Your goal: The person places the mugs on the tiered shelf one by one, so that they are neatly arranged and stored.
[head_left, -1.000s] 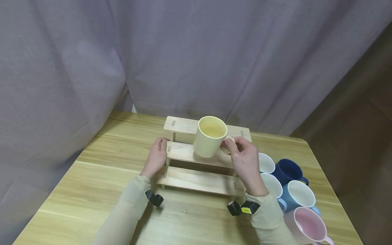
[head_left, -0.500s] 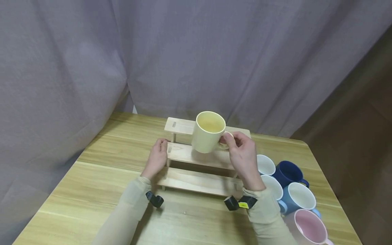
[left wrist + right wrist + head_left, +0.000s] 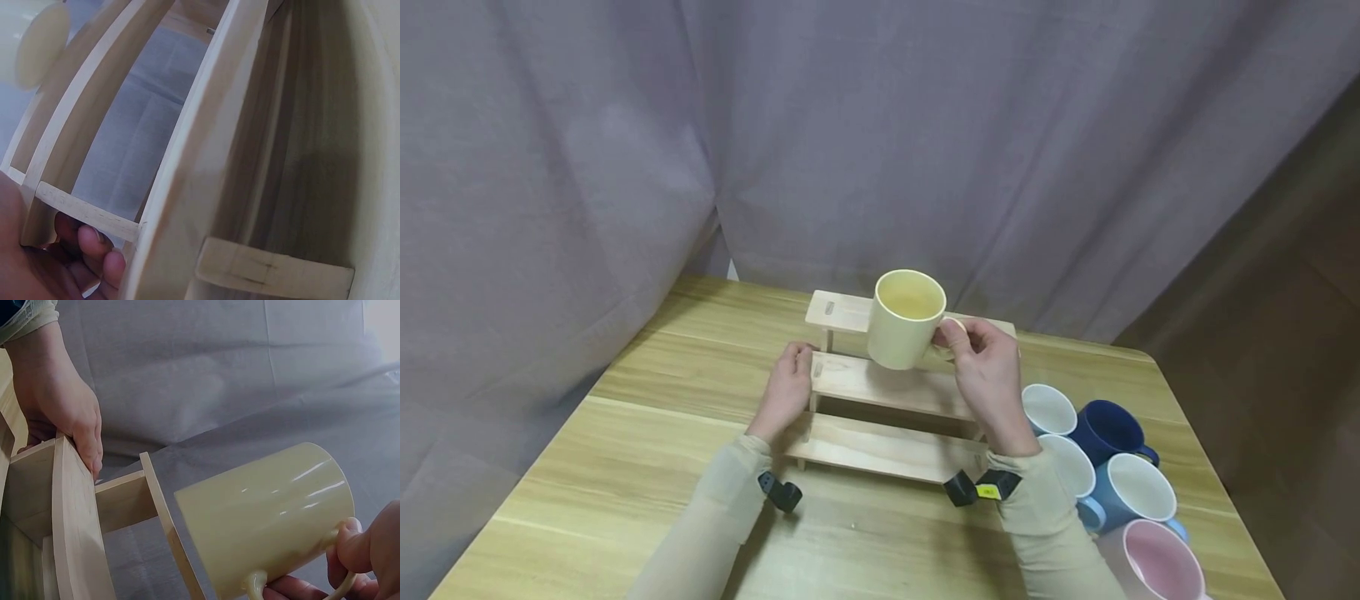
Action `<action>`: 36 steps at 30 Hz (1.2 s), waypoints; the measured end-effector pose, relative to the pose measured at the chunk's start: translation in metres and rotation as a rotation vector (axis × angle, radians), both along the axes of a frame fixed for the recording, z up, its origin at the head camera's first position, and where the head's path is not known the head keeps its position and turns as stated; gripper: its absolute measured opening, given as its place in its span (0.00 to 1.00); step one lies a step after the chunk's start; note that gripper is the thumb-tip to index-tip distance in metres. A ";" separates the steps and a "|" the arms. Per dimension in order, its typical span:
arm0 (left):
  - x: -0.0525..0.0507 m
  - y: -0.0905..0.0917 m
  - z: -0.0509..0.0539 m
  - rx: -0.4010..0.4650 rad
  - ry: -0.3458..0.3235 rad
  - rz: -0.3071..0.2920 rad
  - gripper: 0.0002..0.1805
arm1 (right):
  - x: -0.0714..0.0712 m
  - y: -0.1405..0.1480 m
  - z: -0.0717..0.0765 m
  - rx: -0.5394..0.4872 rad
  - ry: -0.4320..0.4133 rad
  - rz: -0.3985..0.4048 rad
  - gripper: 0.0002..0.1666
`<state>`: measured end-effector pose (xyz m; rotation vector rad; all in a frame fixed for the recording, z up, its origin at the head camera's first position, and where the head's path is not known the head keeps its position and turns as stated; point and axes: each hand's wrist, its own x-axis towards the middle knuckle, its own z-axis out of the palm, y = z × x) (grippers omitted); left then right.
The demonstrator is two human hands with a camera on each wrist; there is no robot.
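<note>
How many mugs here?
6. Yellow mug: right hand. On table, right: rear white-lined mug, dark blue mug beside it, middle white-lined mug, front white-lined mug, pink mug nearest. Others may be hidden.

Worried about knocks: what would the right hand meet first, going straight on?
The yellow mug in the right hand would likely meet the stand's top tier first; depth is unclear, so it might pass over toward the curtain.

From above, the head view looks forward and down to the far edge of the bench [image 3: 700, 350]. Close in, the left wrist view faces along the rack [image 3: 880, 387], the right across to its left end, common to all.
</note>
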<state>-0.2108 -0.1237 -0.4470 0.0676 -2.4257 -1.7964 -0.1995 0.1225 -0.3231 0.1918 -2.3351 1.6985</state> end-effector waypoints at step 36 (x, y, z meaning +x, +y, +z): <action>-0.005 0.009 -0.001 -0.033 0.007 0.006 0.20 | -0.028 -0.010 -0.003 0.001 -0.030 -0.058 0.19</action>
